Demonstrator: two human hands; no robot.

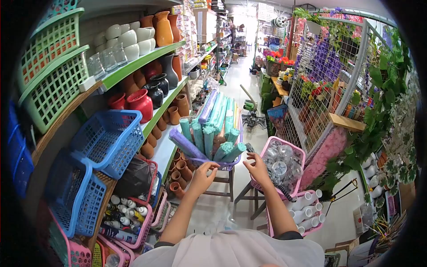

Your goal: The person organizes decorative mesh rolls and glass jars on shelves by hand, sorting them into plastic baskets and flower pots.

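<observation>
A purple basket [224, 165] stands on a stool in front of me, packed with upright mint-green rolls [208, 140] and a few purple rolls [184, 143] in clear wrapping. My left hand [203, 177] hovers at the basket's near left side, fingers loosely bent and apart, holding nothing. Right of the basket is my right hand [256, 169], its thumb and fingers spread. Just beyond its fingertips shows the end of a dark fuzzy stick-like thing [250, 147]. Beside that hand, a pink basket [303, 156] holds clear rounded plastic pieces [279, 168].
Shelves on my left carry vases [139, 106], white bowls [129, 39] and blue baskets [111, 144]. Low on the right, another pink basket [315, 228] holds white bottle-shaped vases [302, 214]. A wire mesh rack [329, 75] with artificial flowers flanks the aisle [242, 73], which runs ahead.
</observation>
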